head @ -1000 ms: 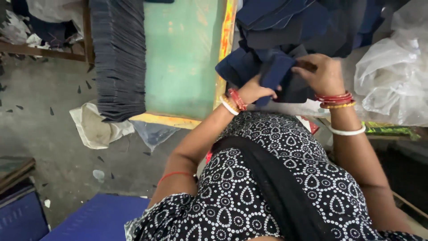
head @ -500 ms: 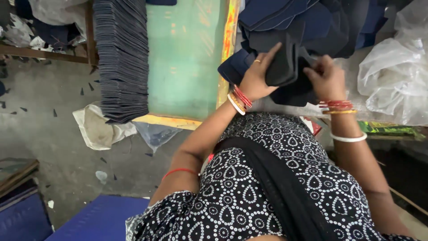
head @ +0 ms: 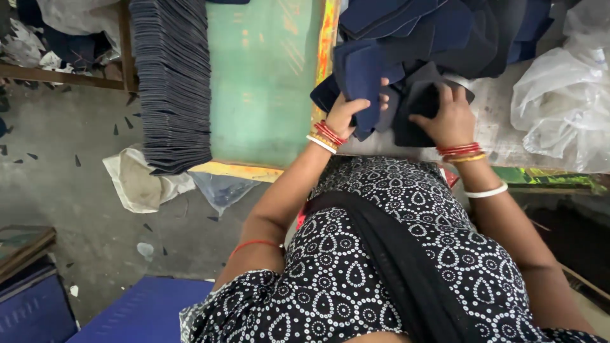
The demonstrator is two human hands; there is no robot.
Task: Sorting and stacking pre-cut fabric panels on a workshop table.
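**At the bench edge, both hands on dark cloth**

Nearest me, the left hand [head: 351, 114] is clamped on a navy cloth piece [head: 365, 79], fingers curled over its edge. Just beside it, the right hand [head: 448, 117] presses flat on a darker piece [head: 416, 101]; whether it grips, I cannot tell. Beyond them lies a navy heap [head: 445, 28]. Farther left, a tall stack [head: 171, 82] stands on the green table [head: 267, 82]; clear plastic [head: 559, 108] sits right.
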